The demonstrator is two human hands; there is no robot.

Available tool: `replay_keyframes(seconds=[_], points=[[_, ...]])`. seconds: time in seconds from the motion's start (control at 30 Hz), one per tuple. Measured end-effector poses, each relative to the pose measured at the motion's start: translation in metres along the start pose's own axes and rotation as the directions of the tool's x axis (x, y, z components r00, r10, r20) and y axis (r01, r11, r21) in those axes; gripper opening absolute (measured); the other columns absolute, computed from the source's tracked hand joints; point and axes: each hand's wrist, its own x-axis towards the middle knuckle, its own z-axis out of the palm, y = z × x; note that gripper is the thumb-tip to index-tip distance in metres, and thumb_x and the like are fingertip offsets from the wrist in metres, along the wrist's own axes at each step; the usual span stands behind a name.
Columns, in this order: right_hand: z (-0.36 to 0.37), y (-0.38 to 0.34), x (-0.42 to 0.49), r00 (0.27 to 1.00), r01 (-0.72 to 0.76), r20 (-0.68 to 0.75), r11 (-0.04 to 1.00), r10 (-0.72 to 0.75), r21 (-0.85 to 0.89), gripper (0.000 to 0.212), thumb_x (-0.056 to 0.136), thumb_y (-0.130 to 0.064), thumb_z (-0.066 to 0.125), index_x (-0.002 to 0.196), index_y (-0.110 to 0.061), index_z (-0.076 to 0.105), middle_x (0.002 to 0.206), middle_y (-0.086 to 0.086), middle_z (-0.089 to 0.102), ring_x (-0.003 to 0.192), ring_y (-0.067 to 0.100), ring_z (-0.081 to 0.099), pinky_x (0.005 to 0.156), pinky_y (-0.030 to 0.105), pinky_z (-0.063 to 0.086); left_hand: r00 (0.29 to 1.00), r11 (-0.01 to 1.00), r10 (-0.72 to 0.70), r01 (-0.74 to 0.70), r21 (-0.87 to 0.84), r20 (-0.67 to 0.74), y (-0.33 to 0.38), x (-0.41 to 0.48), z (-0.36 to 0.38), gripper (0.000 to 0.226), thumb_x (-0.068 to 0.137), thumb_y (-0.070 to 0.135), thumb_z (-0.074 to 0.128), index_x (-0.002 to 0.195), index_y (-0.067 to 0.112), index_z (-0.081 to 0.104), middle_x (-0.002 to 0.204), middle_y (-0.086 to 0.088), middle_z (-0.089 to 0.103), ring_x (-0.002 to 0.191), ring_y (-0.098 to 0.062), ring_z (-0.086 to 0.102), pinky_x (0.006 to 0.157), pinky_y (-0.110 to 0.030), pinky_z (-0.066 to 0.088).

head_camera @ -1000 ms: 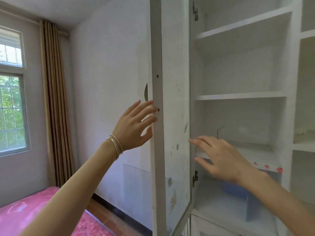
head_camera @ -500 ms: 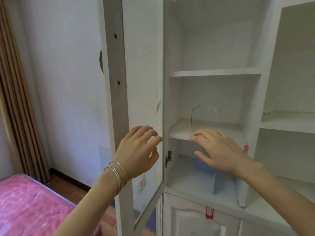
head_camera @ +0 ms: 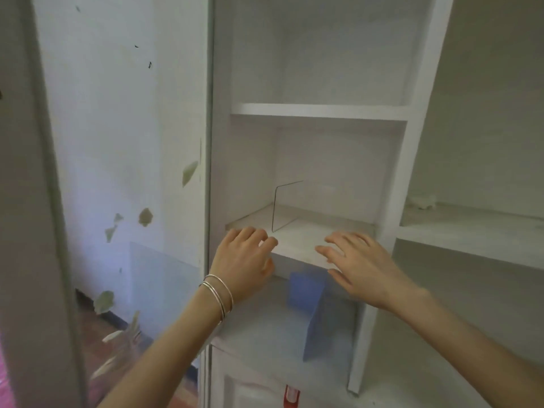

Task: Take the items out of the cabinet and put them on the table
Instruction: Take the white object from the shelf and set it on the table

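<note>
The stuff we're after is in the cabinet. A clear panel stands upright on the middle shelf, toward its left side. A blue box sits on the shelf below, at roughly 6 o'clock from the panel.

Both our hands are up at the front edge of that middle shelf, holding nothing. Our left hand is at about 7 o'clock from the panel, fingers loosely bent over the shelf lip and thumb under it. We honestly can't tell if it's touching. Our right hand is at about 4 o'clock from the panel, fingers spread and fairly straight, just above the blue box.

Thin bangles ring the left wrist. The glass cabinet door hangs open at 9 o'clock, with flecks on it. A small white crumpled thing lies on the neighbouring shelf at 3 o'clock.
</note>
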Motion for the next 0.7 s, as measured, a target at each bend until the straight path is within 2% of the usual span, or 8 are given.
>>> replay_keyframes(seconds=[0.07,0.13,0.2,0.37,0.43,0.6,0.7], points=[[0.012,0.013,0.005,1.0,-0.004,-0.018,1.0,0.004,0.007,0.035,0.075,-0.031,0.057,0.106,-0.018,0.064,0.103,0.006,0.064,0.093,0.024,0.061,0.078,0.037,0.05,1.0,1.0,-0.009,0.009,0.005,0.003,0.001,0.011,0.012,0.026,0.073,0.026,0.049,0.088,0.018,0.068,0.082,0.001,0.065,0.074,-0.023,0.061,0.065,-0.033,0.05],[0.024,0.023,0.012,1.0,-0.004,-0.029,1.0,0.005,0.024,0.039,0.071,-0.03,0.069,0.107,-0.018,0.064,0.104,0.006,0.064,0.093,0.024,0.061,0.079,0.037,0.051,1.0,1.0,-0.02,0.02,0.003,0.015,-0.003,0.024,0.024,0.02,0.071,0.023,0.066,0.09,0.017,0.068,0.085,-0.001,0.066,0.076,-0.024,0.062,0.066,-0.034,0.051],[0.033,0.029,0.019,0.999,-0.005,-0.037,1.0,0.006,0.019,0.039,0.071,-0.033,0.065,0.108,-0.019,0.064,0.104,0.005,0.064,0.092,0.023,0.061,0.079,0.037,0.051,0.998,0.999,-0.053,0.052,0.016,0.027,-0.012,0.038,0.037,0.025,0.066,0.022,0.074,0.089,0.016,0.067,0.085,-0.002,0.066,0.076,-0.024,0.063,0.067,-0.036,0.051],[0.056,0.043,0.041,0.997,-0.036,-0.069,0.999,0.035,-0.012,0.04,0.073,-0.038,0.051,0.106,-0.02,0.065,0.104,0.004,0.065,0.091,0.023,0.062,0.084,0.035,0.043,0.994,0.993,-0.112,0.112,0.037,0.005,-0.031,0.073,0.071,0.031,0.065,0.021,0.076,0.093,0.013,0.068,0.086,-0.003,0.066,0.075,-0.025,0.064,0.069,-0.036,0.051],[0.064,0.049,0.053,0.996,-0.042,-0.075,0.999,0.041,-0.007,0.04,0.074,-0.037,0.048,0.105,-0.02,0.065,0.103,0.005,0.066,0.09,0.024,0.063,0.082,0.036,0.046,0.994,0.994,-0.109,0.109,0.029,-0.003,-0.039,0.085,0.084,0.037,0.064,0.02,0.077,0.098,0.011,0.067,0.089,-0.004,0.067,0.075,-0.026,0.064,0.068,-0.035,0.051],[0.073,0.066,0.079,0.996,-0.064,-0.062,0.998,0.063,-0.013,0.043,0.077,-0.038,0.038,0.107,-0.018,0.06,0.105,0.007,0.064,0.093,0.026,0.062,0.082,0.041,0.05,0.997,1.0,-0.003,0.0,-0.027,-0.077,-0.064,0.113,0.11,0.053,0.06,0.009,0.076,0.111,0.009,0.062,0.1,-0.009,0.065,0.081,-0.028,0.063,0.07,-0.037,0.051],[0.078,0.069,0.087,0.995,-0.078,-0.068,0.997,0.078,-0.005,0.04,0.077,-0.038,0.037,0.108,-0.019,0.055,0.105,0.007,0.063,0.093,0.025,0.061,0.081,0.041,0.05,0.985,0.993,0.109,-0.114,-0.035,-0.137,-0.076,0.122,0.12,0.058,0.054,-0.001,0.072,0.109,0.012,0.063,0.107,-0.011,0.062,0.084,-0.029,0.061,0.072,-0.036,0.05]])
